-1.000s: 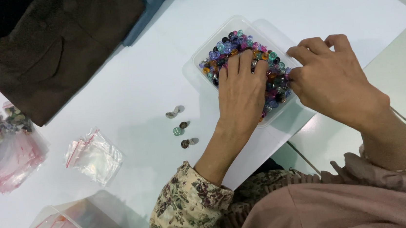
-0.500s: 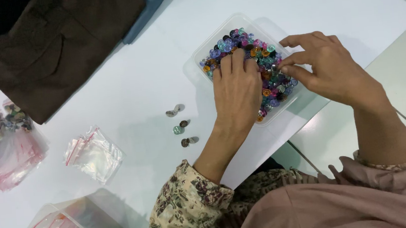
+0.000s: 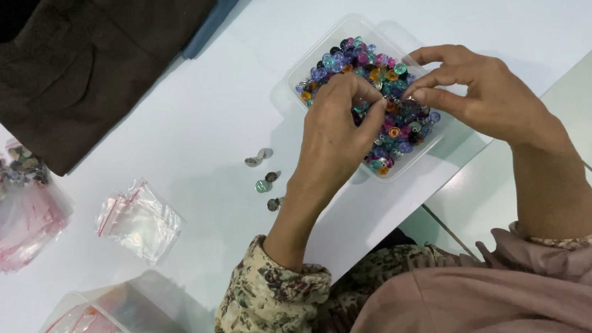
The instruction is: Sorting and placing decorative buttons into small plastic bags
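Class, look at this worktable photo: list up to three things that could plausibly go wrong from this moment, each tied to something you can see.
1. The clear tub of coloured beads sits near the table's edge; a nudge from the left hand or right hand might tip it off.
2. The loose beads lying apart on the table could roll away or be swept off by the sleeve.
3. The beads are small, so one pinched between fingertips may slip.

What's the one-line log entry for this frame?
left hand: fingertips in clear tub of colourful beads | right hand: pinching over beads | loose beads: on white table
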